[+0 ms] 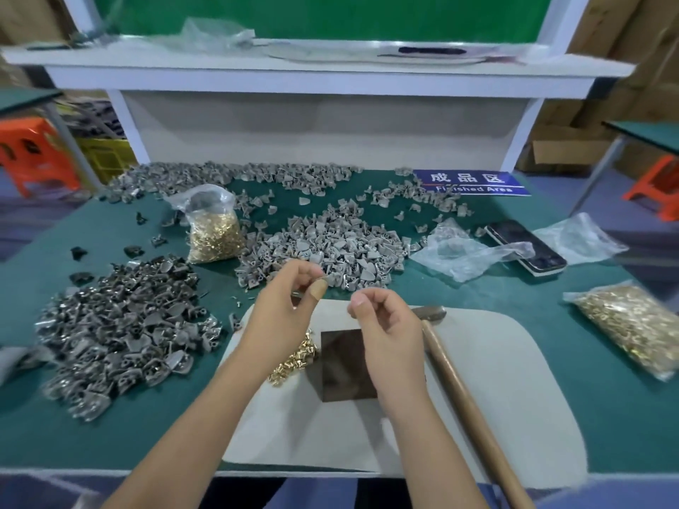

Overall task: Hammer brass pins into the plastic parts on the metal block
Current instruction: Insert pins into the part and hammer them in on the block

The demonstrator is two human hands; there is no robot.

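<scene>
A dark square metal block [341, 365] lies on a grey pad [496, 391] at the table's front, with nothing on it. Loose brass pins [295, 358] are heaped just left of the block. My left hand [290, 299] is raised above the pad and pinches a grey plastic part [332, 279] at the near edge of the grey parts pile [323, 244]. My right hand [385, 325] hovers over the block with curled fingers, thumb against forefinger; whether it holds a pin is too small to tell. A wooden-handled hammer [459, 391] lies on the pad to the right.
A darker pile of parts [121, 325] covers the left of the green table. Bags of brass pins stand at the back left [215, 233] and far right [632, 325]. A phone [525, 247], clear plastic bags [466, 251] and a blue sign [474, 183] lie behind.
</scene>
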